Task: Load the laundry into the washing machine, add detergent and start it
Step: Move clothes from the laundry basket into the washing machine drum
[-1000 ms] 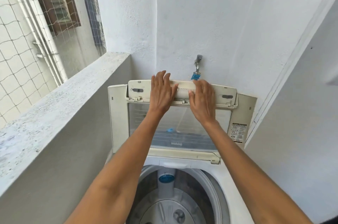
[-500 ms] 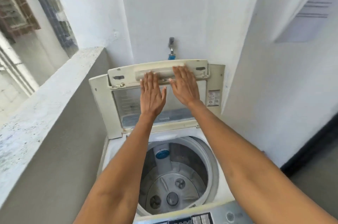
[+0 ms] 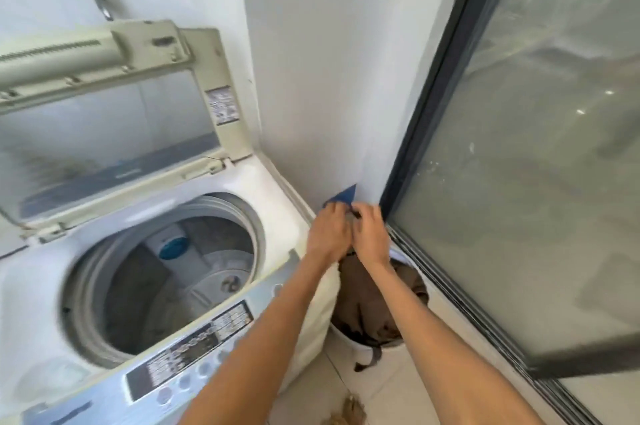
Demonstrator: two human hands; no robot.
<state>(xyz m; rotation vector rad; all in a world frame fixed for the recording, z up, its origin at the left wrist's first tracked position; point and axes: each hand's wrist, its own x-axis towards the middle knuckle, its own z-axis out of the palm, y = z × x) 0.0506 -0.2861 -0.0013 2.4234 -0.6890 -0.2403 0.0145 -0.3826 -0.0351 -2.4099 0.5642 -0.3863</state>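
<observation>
Both hands (image 3: 349,232) grip brown laundry (image 3: 369,303) hanging lengthwise, top up, beside washer (image 3: 270,182).

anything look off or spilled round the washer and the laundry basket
Nothing spilled or broken. The washer lid stands open over a drum holding no clothes. One brown strap hangs over the white basket rim toward the floor, slightly untidy.

washer (image 3: 284,202) lid (image 3: 114,112) up | both hands (image 3: 329,234) grip blue cloth (image 3: 343,197) over brown laundry (image 3: 374,303) in bucket (image 3: 356,348)
</observation>
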